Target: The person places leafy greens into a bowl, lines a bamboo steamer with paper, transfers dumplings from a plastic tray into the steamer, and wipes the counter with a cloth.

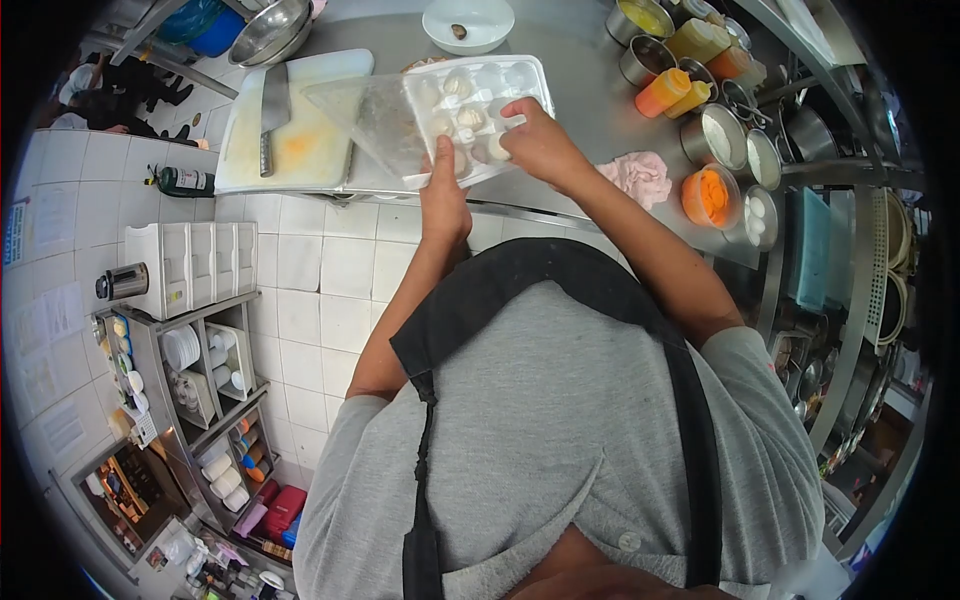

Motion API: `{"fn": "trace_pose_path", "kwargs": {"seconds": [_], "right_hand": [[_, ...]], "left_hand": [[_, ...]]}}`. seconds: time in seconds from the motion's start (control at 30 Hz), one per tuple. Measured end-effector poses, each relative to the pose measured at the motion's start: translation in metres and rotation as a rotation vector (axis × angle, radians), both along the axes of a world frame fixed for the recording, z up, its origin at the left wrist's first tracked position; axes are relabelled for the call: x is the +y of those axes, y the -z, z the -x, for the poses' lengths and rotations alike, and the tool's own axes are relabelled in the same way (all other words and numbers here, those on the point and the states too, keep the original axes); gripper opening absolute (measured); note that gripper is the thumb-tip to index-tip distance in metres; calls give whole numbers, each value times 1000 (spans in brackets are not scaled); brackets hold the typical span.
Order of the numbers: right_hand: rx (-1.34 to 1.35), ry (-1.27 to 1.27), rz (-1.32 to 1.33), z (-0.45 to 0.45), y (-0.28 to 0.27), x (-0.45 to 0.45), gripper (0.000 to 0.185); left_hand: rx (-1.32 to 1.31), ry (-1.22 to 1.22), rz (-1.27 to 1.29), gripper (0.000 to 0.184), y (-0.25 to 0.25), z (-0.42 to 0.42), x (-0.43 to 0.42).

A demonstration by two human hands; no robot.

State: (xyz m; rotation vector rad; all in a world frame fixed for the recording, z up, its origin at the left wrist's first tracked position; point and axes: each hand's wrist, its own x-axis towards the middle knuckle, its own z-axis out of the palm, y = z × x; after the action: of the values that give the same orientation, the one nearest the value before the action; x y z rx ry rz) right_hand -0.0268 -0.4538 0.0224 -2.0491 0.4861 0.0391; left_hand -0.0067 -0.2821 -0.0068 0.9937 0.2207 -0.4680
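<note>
My left hand (445,195) grips the near left edge of a white plastic tray (540,78) with round hollows, its thumb on top. Several whitish rounded pieces (469,119) sit in the hollows; they look like shells, but their kind is unclear. A clear hinged lid (365,115) stands folded out to the left, over part of the cutting board. My right hand (540,145) is over the tray's right side, fingers bent together at the hollows. What its fingertips hold, if anything, is hidden. Behind the tray, a white bowl (480,42) contains one small brown piece (459,31).
A cleaver (272,115) lies on the white cutting board (330,75) at left. On the right are a pink cloth (637,178), sauce bottles (662,92), metal pots (715,135) and a tub of orange food (710,197). Metal bowls (272,35) stand at the back left.
</note>
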Motion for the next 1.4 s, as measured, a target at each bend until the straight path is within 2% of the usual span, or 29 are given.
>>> {"fn": "trace_pose_path", "kwargs": {"seconds": [0.07, 0.1, 0.17, 0.3, 0.37, 0.5, 0.57, 0.6, 0.67, 0.7, 0.73, 0.8, 0.83, 0.87, 0.93, 0.97, 1.03, 1.07, 1.13, 1.3, 1.4], "right_hand": [[115, 49, -362, -3, -12, -4, 50], [115, 49, -361, -5, -10, -7, 50], [168, 48, -521, -11, -10, -12, 49], [182, -2, -533, -12, -13, -3, 52], [89, -155, -92, -8, -9, 5, 53], [86, -130, -213, -10, -14, -3, 47], [180, -38, -791, -10, -24, -13, 40], [175, -37, -790, -10, -29, -17, 40], [328, 94, -1591, -9, -42, -28, 36], [311, 228, -1614, -6, -60, -19, 34], [302, 228, -1612, -5, -62, -18, 34], [207, 211, -1305, -7, -59, -17, 34], [203, 199, -1160, -12, -38, -20, 38], [211, 201, -1160, -19, -15, -21, 38], [170, 75, -560, -34, 19, -24, 42], [179, 68, -554, -45, 22, -23, 42], [185, -126, -234, -74, 27, -13, 44], [191, -136, -228, -92, 32, -7, 44], [62, -322, 236, -130, 40, 5, 45], [46, -384, 462, -193, 65, 29, 43], [69, -446, 588, -202, 75, 38, 44]], "left_hand": [[24, 12, 57, 72, 10, -6, 10], [48, 28, 114, 71, 14, -9, 14], [29, 18, 107, 71, 9, -7, 18], [18, 23, 66, 70, 8, -5, 27], [-11, 0, 31, 69, 5, -3, 27], [-28, -13, -27, 66, -12, -3, 33], [-29, -37, 20, 65, 0, -9, 50], [-26, -43, 67, 64, 8, -14, 60], [-52, -75, 47, 57, 7, -14, 83], [-47, -116, 21, 54, 11, -14, 98], [-58, -138, 54, 54, 28, -16, 120], [-65, -202, 31, 52, 27, -12, 158], [-102, -247, 37, 51, 29, -9, 177], [-107, -296, 18, 51, 27, -6, 195], [-120, -380, 3, 54, 25, 0, 227], [-123, -423, -22, 55, 19, 3, 237], [-128, -496, -39, 58, 15, 9, 256], [-130, -525, -34, 60, 15, 12, 265], [-135, -544, -36, 62, 15, 20, 273], [-109, -605, -46, 66, 6, 36, 278], [-84, -625, -39, 65, 7, 41, 280]]}}
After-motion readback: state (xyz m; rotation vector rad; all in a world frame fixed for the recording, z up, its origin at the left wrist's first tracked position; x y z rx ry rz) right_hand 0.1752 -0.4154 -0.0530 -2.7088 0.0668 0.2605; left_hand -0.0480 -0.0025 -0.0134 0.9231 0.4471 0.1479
